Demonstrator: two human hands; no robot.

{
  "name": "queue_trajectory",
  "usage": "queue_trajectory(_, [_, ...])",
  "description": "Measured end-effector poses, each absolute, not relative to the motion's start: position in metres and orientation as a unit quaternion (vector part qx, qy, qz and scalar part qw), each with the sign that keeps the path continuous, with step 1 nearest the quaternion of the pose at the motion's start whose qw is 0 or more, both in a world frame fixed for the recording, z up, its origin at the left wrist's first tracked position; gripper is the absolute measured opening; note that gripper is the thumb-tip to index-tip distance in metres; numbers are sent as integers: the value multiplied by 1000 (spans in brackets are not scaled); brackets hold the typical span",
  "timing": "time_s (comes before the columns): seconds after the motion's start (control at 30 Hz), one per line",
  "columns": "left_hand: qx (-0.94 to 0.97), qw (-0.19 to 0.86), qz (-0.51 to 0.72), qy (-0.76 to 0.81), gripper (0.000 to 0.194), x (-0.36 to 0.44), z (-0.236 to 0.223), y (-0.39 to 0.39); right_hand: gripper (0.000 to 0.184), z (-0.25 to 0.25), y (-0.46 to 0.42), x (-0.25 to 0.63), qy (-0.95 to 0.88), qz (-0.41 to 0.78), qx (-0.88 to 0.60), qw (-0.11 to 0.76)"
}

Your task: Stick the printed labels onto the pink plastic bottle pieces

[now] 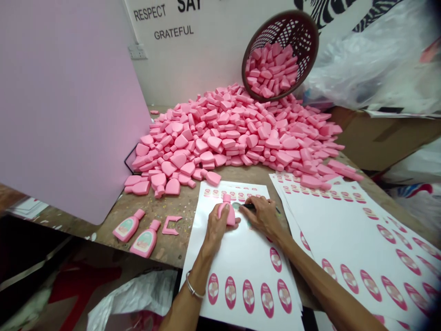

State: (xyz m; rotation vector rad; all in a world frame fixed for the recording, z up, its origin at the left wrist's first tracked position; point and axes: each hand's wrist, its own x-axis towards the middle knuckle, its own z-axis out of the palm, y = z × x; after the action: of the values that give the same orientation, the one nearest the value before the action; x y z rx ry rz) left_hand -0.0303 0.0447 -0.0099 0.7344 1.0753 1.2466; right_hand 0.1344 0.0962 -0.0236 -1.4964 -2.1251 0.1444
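Observation:
My left hand (217, 221) is closed around a small pink bottle-shaped piece (226, 211), its neck pointing away from me. Just to the right, my right hand (262, 214) grips a slim black tool (247, 206) whose kind I cannot make out. At the tool's tip, close to the pink piece, is a pale greenish sticker (237, 206). Both hands are over a white sticker sheet (237, 257) printed with pink oval labels and a row of small labels along its far edge. Left of it lie two labelled pink bottle pieces (144, 240) and a pink C-shaped piece (171, 225).
A big heap of plain pink bottle pieces (220, 133) covers the table's back. A tipped brown basket (306, 50) holds more. More sticker sheets (330, 230) lie at right. A pink panel (69, 101) stands at left; a cardboard box (372, 138) and plastic bags (361, 59) sit at right.

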Motion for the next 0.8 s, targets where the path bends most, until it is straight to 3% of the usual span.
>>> queue_trajectory(0.23, [346,610,549,455,49,-32,-8,43,31,-20,103,135,-678,287,-549,395])
queue_trajectory(0.53, [227,658,600,394,59,-29,12,27,30,34,62,128,-672,277,-538,426])
queue_trajectory(0.8, [207,716,563,356,59,-28,36,12,19,42,39,112,-719,261,-472,438])
